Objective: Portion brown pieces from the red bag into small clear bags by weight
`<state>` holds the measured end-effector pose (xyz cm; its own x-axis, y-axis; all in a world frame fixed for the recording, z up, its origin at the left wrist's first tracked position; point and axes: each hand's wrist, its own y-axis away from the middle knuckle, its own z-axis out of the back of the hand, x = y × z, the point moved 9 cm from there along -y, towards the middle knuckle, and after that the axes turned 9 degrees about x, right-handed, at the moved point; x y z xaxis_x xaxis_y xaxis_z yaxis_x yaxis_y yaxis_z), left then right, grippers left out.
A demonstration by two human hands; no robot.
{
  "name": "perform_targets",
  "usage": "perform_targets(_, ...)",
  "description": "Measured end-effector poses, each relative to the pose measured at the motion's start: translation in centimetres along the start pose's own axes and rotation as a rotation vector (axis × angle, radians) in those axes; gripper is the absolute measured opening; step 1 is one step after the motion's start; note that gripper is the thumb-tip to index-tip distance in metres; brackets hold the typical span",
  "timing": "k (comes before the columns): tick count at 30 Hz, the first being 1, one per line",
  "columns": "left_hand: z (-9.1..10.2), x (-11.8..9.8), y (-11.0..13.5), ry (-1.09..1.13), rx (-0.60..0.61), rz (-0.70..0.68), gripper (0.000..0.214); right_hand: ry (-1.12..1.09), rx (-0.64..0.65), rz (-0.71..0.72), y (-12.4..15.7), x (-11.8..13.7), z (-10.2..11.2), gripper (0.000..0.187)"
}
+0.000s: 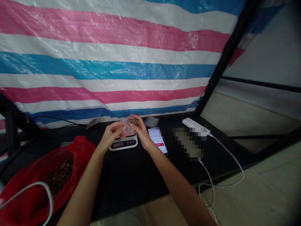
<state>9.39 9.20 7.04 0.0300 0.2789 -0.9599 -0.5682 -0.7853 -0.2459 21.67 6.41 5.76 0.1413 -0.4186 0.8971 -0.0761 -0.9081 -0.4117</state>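
Between my two hands is a small clear plastic bag (129, 120) with brown bits in it, held above a white kitchen scale (124, 145). My left hand (112, 133) pinches the bag's left side, thumb and fingers together. On the other side, my right hand (140, 127) grips the bag with its thumb in front. The scale's dark display faces me, and its pan is partly hidden under the hands and bag. A red bag (82, 149) of brown, seed-like pieces (61, 174) lies wide at the left, beside my left forearm.
A phone (158, 142) showing a timer lies right of the scale, with a clear flat case (151, 121) behind it. Farther right are a white power bank (194, 126) and a blurred-out object (188, 144), both with white cables. Another small bag (92, 123) rests by the striped sheet (141, 70).
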Motion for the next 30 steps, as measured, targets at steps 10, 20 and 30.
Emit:
perform_targets(10, 1.1, -0.3, 0.3, -0.211, -0.062, -0.113, 0.028, 0.582, -0.141, 0.123, 1.4, 3.5, 0.4, 0.035)
perform_targets(20, -1.5, -1.8, 0.8, -0.696, -0.107, -0.271, 0.035, 0.273, 0.057, 0.016, 0.9, 2.2, -0.8, 0.016)
perform_targets(30, -1.7, -0.8, 0.2, -0.623, 0.117, -0.196, 0.025, 0.216, 0.025, -0.096, 0.5, -0.3, 0.4, 0.017)
